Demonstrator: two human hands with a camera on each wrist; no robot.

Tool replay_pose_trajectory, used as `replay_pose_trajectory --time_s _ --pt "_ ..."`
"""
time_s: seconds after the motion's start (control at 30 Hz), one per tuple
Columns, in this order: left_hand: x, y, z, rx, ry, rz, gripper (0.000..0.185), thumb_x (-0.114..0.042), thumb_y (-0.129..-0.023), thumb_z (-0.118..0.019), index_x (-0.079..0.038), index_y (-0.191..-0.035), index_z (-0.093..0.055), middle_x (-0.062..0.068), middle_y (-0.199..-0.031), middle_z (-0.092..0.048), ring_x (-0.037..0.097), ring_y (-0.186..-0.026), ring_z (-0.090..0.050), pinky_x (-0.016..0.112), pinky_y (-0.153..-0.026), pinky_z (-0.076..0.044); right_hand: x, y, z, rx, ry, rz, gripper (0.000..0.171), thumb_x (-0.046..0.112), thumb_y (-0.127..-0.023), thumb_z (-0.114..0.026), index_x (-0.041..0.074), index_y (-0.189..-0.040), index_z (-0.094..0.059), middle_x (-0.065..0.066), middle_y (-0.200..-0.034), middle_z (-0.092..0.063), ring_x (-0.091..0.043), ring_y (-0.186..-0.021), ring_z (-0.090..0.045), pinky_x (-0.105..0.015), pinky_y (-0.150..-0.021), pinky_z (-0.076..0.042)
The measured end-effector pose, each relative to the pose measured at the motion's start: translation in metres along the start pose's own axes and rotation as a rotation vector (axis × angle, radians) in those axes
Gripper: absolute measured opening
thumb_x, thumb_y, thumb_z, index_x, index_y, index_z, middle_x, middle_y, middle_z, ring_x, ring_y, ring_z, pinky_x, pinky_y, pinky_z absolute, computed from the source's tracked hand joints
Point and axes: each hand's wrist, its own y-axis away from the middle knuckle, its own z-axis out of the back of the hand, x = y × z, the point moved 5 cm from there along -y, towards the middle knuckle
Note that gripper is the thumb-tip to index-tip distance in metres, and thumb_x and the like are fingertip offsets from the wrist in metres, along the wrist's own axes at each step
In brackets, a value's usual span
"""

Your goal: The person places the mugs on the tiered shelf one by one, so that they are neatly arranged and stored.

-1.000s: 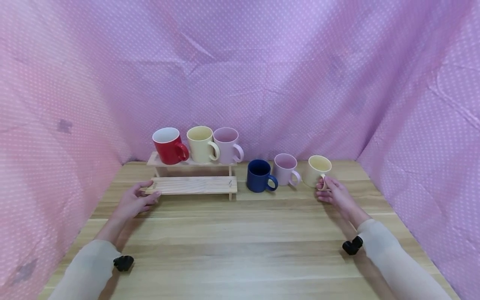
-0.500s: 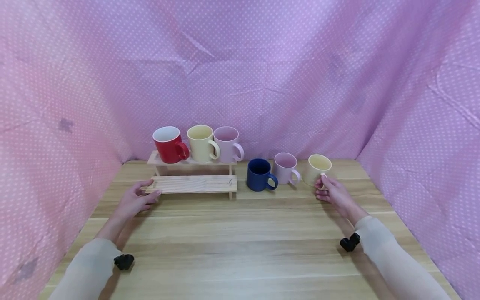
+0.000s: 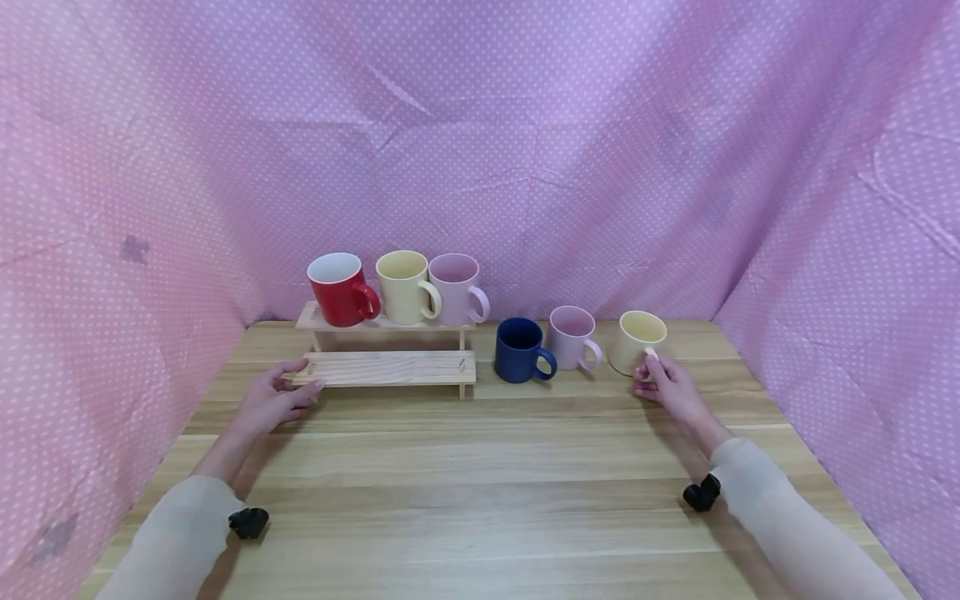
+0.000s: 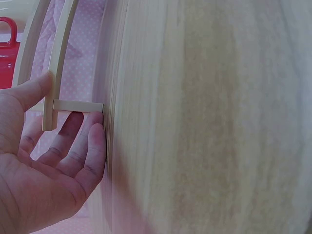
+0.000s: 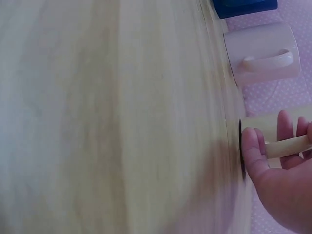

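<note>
My left hand (image 3: 264,404) grips the left end of a two-tier wooden rack (image 3: 390,368), thumb at the lower board's front edge. In the left wrist view its fingers curl beside the rack's short leg (image 4: 78,105). My right hand (image 3: 675,390) holds the handle (image 5: 287,146) of a pale yellow mug (image 3: 628,352) at the row's right end. A dark line shows along this mug's base. To its left stand a pink mug (image 3: 567,343) and a dark blue mug (image 3: 517,357), both upright on the table.
On the rack's upper board stand a red mug (image 3: 340,298) with white inside, another yellow mug (image 3: 402,292) and another pink mug (image 3: 453,293). A pink dotted cloth (image 3: 525,150) hangs behind and beside the wooden table (image 3: 480,475).
My right thumb and fingers have shifted slightly on the yellow mug's handle. My left hand stays at the rack's end, and the other mugs have not moved.
</note>
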Motion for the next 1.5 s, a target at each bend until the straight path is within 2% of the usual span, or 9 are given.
replay_pose_trajectory --time_s 0.13,0.33,0.53,0.73,1.0,1.23,1.4,1.5 --pt "0.001 0.000 0.000 0.004 -0.002 0.006 0.080 -0.040 -0.087 -0.069 -0.007 -0.148 -0.030 0.020 -0.104 -0.058 0.023 -0.090 -0.067 0.039 -0.077 -0.056 0.011 0.007 0.003 -0.006 -0.025 0.070 0.043 0.028 -0.102 -0.042 -0.015 -0.105 -0.043 -0.009 -0.095 -0.056 -0.016 -0.086 -0.062 -0.034 -0.082 -0.054" --pt "0.001 -0.002 0.000 0.006 -0.023 0.017 0.081 -0.043 -0.087 -0.068 -0.009 -0.149 -0.029 0.020 -0.107 -0.056 0.024 -0.092 -0.066 0.035 -0.076 -0.056 0.050 0.022 0.006 0.027 -0.065 0.185 0.039 0.024 -0.103 -0.041 -0.014 -0.101 -0.043 -0.009 -0.092 -0.060 -0.016 -0.084 -0.064 -0.030 -0.081 -0.054" --pt "0.002 -0.003 0.001 0.008 -0.024 0.026 0.082 -0.046 -0.085 -0.068 -0.011 -0.149 -0.030 0.020 -0.109 -0.056 0.024 -0.093 -0.066 0.035 -0.076 -0.056 0.088 0.038 0.000 0.115 -0.059 0.276 0.036 0.021 -0.104 -0.037 -0.015 -0.099 -0.041 -0.013 -0.093 -0.058 -0.019 -0.088 -0.063 -0.034 -0.083 -0.053" --pt "0.000 -0.002 0.002 0.011 -0.027 0.010 0.081 -0.044 -0.086 -0.068 -0.008 -0.148 -0.030 0.020 -0.106 -0.058 0.024 -0.092 -0.066 0.036 -0.076 -0.056 0.121 0.052 -0.019 0.226 -0.020 0.333 0.034 0.018 -0.105 -0.033 -0.014 -0.097 -0.041 -0.016 -0.093 -0.056 -0.021 -0.090 -0.064 -0.035 -0.085 -0.052" --pt "-0.002 -0.002 0.000 0.010 -0.001 0.007 0.081 -0.041 -0.086 -0.069 -0.008 -0.148 -0.030 0.021 -0.106 -0.059 0.025 -0.091 -0.067 0.038 -0.077 -0.056 0.141 0.059 -0.068 0.397 -0.020 0.316 0.032 0.017 -0.106 -0.031 -0.011 -0.097 -0.044 -0.018 -0.090 -0.058 -0.026 -0.093 -0.065 -0.039 -0.086 -0.052" --pt "0.001 -0.003 0.003 0.019 -0.006 0.009 0.081 -0.043 -0.086 -0.069 -0.009 -0.149 -0.030 0.023 -0.110 -0.058 0.024 -0.092 -0.067 0.037 -0.077 -0.056 0.146 0.050 -0.127 0.462 -0.009 0.259 0.034 0.023 -0.105 -0.036 -0.008 -0.098 -0.046 -0.017 -0.087 -0.058 -0.029 -0.092 -0.065 -0.044 -0.085 -0.052" --pt "0.004 -0.005 0.002 0.030 0.012 0.021 0.082 -0.042 -0.086 -0.069 -0.009 -0.149 -0.029 0.025 -0.113 -0.058 0.027 -0.094 -0.066 0.039 -0.078 -0.055 0.143 0.038 -0.168 0.484 -0.046 0.264 0.034 0.025 -0.104 -0.040 -0.008 -0.096 -0.047 -0.019 -0.086 -0.057 -0.037 -0.089 -0.064 -0.048 -0.083 -0.053" --pt "0.003 -0.004 0.003 0.035 0.023 0.026 0.082 -0.042 -0.086 -0.069 -0.010 -0.149 -0.029 0.026 -0.112 -0.057 0.028 -0.093 -0.066 0.038 -0.078 -0.055 0.143 0.031 -0.193 0.505 -0.031 0.266 0.034 0.025 -0.104 -0.040 -0.007 -0.095 -0.049 -0.020 -0.086 -0.058 -0.040 -0.088 -0.063 -0.047 -0.082 -0.053"
